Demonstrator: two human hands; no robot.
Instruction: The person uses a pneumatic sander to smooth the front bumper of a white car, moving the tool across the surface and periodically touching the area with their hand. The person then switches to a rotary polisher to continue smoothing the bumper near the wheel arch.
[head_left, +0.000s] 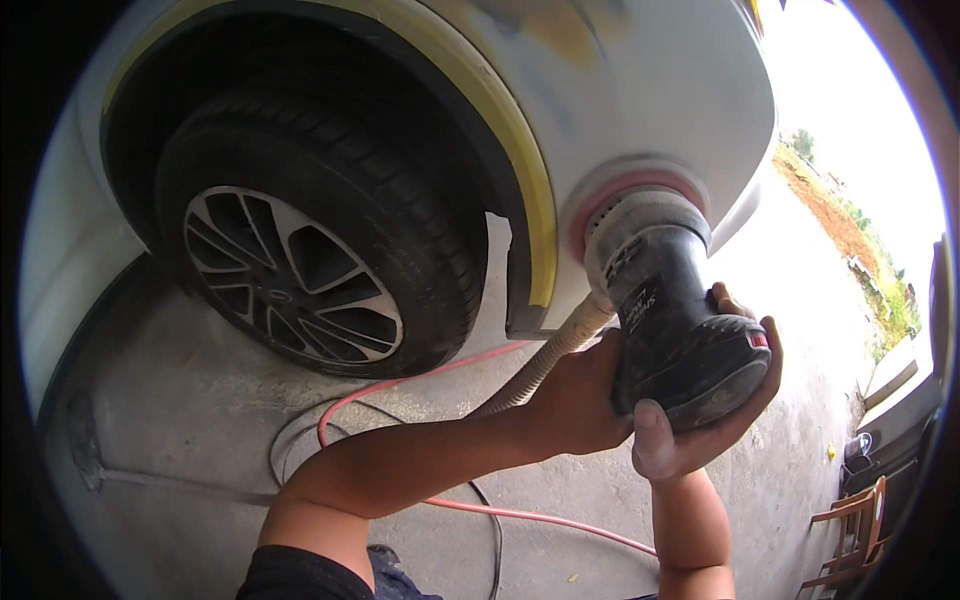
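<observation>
A black electric sander (668,300) is held with its round pad (655,182) against the lower corner of a grey-white car body panel (690,95). My left hand (585,395) is closed on the left side of the sander's body, beside the ribbed dust hose (548,362). Around the rounded rear end wraps my right hand (705,445), its thumb underneath and its fingers on the far right side. Part of the left hand's grip is hidden behind the tool. Yellow masking tape (540,215) lines the wheel arch left of the pad.
A black tyre on an alloy wheel (290,280) stands inside the arch. A red hose (560,518) and a dark cable (497,545) lie across the concrete floor (190,430) below my arms. At the lower right stands a wooden chair (855,520).
</observation>
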